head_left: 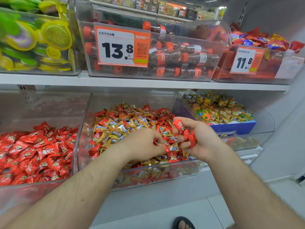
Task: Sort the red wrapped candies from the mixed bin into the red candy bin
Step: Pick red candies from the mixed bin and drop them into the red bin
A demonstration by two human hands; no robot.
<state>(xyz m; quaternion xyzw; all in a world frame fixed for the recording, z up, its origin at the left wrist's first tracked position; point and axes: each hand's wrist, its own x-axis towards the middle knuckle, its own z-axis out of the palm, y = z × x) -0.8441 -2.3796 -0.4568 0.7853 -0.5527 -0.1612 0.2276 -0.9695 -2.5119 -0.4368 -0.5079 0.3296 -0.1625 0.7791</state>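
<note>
Lower shelf, centre: clear mixed bin (83,129) holding red and gold wrapped candies heaped together. Lower shelf, left: clear red candy bin (75,146), just beside the mixed bin, filled with red wrapped candies only. Left hand (145,144): over the mixed bin, knuckles up, fingers curled down and pinching one red candy (171,148) at the fingertips, just above the heap. Right hand (196,138): over the right part of the mixed bin, palm turned inward, fingers curled round a bunch of red candies (186,131) that stick out above and below the fist. The two hands sit close together, the pinched candy between them. Lower shelf, right: clear bin with small multicoloured cups (219,109) on a blue box. Upper shelf, left to right: bin of green and yellow items (38,42); bin of cola-bottle-shaped packs (178,58) with an orange price tag reading 13.8 (122,47); bin of red and blue packets with a tag reading 11.8 (245,61). Floor, bottom edge: a foot in a dark sandal (183,223).
</note>
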